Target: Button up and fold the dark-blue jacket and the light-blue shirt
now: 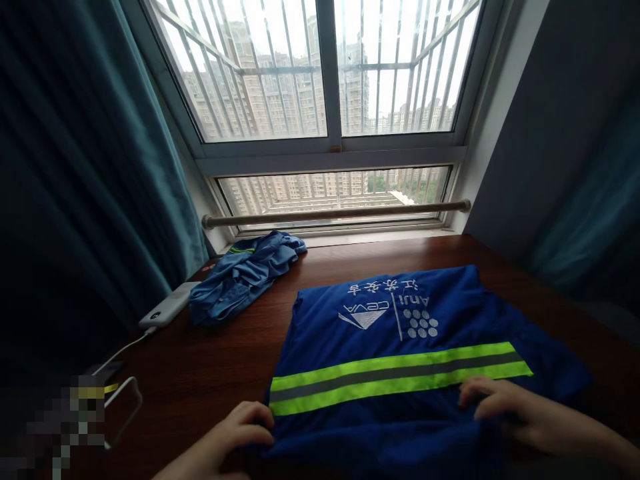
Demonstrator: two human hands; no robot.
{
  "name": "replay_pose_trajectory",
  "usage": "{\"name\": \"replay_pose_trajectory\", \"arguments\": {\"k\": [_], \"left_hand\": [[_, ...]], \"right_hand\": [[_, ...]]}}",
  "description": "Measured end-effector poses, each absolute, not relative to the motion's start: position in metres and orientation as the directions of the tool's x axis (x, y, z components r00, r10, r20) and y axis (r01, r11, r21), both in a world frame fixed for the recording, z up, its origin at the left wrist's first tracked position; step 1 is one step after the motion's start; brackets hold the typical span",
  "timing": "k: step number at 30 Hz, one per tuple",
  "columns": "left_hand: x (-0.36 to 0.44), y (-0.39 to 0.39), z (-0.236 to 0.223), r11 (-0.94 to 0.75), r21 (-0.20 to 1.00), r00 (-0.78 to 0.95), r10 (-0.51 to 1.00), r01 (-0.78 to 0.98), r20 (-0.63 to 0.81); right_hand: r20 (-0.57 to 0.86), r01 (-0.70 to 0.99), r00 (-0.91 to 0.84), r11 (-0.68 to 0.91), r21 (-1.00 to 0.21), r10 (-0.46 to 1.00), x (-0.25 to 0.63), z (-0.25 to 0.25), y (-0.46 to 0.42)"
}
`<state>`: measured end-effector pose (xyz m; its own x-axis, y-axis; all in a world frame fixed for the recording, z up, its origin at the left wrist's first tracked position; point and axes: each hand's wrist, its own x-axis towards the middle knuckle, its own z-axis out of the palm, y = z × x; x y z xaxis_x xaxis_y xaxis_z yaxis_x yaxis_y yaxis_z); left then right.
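Note:
A dark blue work shirt [395, 333] lies spread flat on the brown wooden table [210, 360], back side up, with a white logo and a yellow-green reflective band across it. My left hand [240, 430] curls its fingers around the shirt's near left edge. At the near right part, just below the band, my right hand [505, 407] pinches the fabric with bent fingers.
A crumpled lighter blue garment [245, 273] sits at the far left of the table. A grey power bank [167, 305] with a white cable lies beside it. Teal curtains hang at both sides; a barred window and metal rail [335, 213] run behind.

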<state>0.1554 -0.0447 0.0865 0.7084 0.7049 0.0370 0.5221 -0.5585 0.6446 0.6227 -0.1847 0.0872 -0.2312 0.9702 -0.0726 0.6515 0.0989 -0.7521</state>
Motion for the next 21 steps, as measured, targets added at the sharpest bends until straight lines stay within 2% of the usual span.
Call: {"name": "replay_pose_trajectory", "arguments": {"k": [2,4,5,7,8,9,12,16,19,21], "left_hand": [[0.156,-0.032,0.091,-0.412,0.742,0.633,0.774,0.529,-0.021],[0.167,-0.004,0.094,-0.274,0.785,0.514,0.856,0.555,-0.065],[0.178,0.013,0.093,-0.244,0.776,0.431,0.901,0.582,-0.04],[0.205,0.049,0.081,-0.165,0.751,0.347,0.934,0.639,-0.09],[0.22,0.066,0.073,-0.108,0.738,0.298,0.945,0.666,-0.131],[0.234,0.081,0.064,-0.081,0.718,0.257,0.956,0.692,-0.14],[0.264,0.11,0.05,-0.159,0.656,0.235,0.971,0.738,-0.03],[0.27,0.129,0.074,-0.294,0.581,0.255,0.955,0.759,0.151],[0.27,0.148,0.097,-0.407,0.425,0.28,0.901,0.809,0.331],[0.277,0.162,0.1,-0.394,0.334,0.277,0.896,0.856,0.345]], "right_hand": [[-0.107,0.688,-0.218,0.075,-0.721,0.97,0.654,0.099,-0.171],[-0.045,0.736,-0.038,-0.003,-0.677,0.998,0.694,0.106,-0.142],[-0.015,0.767,0.112,-0.096,-0.635,0.994,0.714,0.104,-0.124],[0.01,0.783,0.468,-0.409,-0.469,0.884,0.748,0.092,-0.086],[-0.039,0.767,0.54,-0.511,-0.388,0.84,0.761,0.083,-0.068],[-0.082,0.758,0.565,-0.556,-0.341,0.821,0.77,0.073,-0.053],[-0.16,0.772,0.559,-0.581,-0.259,0.814,0.784,0.048,-0.025],[-0.116,0.813,0.551,-0.563,-0.149,0.827,0.796,0.045,-0.014],[-0.085,0.846,0.508,-0.515,-0.14,0.857,0.811,0.054,-0.009],[-0.059,0.845,0.512,-0.515,-0.143,0.857,0.815,0.054,-0.003]]}}
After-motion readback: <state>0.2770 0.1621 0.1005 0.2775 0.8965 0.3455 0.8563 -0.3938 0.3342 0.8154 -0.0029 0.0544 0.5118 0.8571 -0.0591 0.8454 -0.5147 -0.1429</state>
